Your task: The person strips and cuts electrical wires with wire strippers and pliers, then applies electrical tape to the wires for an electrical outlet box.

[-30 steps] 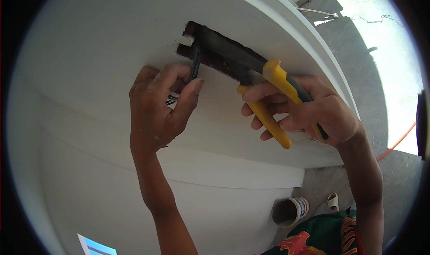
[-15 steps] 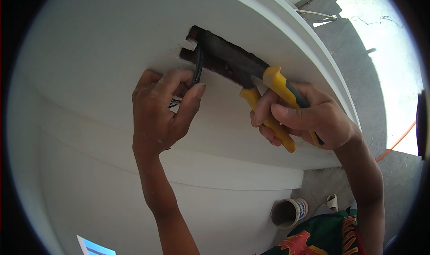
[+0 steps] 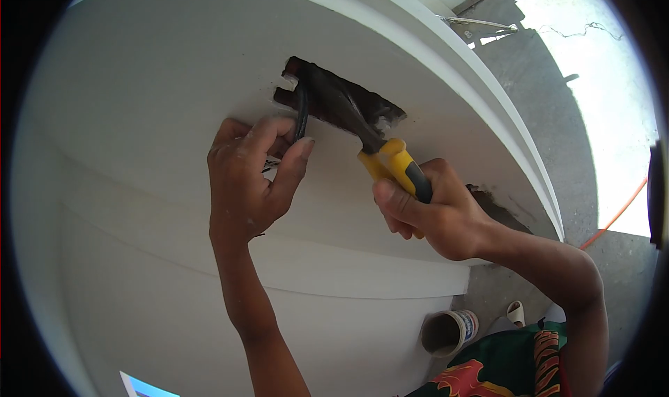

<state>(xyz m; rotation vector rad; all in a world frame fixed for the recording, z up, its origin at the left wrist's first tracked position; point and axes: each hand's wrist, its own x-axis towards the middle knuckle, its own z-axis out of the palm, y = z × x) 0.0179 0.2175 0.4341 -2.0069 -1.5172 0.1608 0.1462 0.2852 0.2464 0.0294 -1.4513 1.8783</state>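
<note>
A dark, long hole (image 3: 327, 97) is cut in the white panel. A black cable (image 3: 302, 111) comes out at its left end, and my left hand (image 3: 254, 170) is closed on it, with thin wire ends showing below the fingers. My right hand (image 3: 439, 209) grips the yellow and grey handles of pliers (image 3: 401, 167). Their handles are close together, and their dark head reaches into the hole. What the jaws touch inside is too dark to make out.
A second opening (image 3: 498, 209) shows in the panel behind my right wrist. Below stands a bucket (image 3: 449, 331) on the grey floor, near a sandaled foot (image 3: 516, 313). An orange cord (image 3: 617, 219) runs at the right. A blue-and-white thing lies at the bottom left.
My right hand has moved left and down, and the plier handles have come together, with the tool pointing up-left into the hole. My left hand still holds the cable. The view has shifted slightly.
</note>
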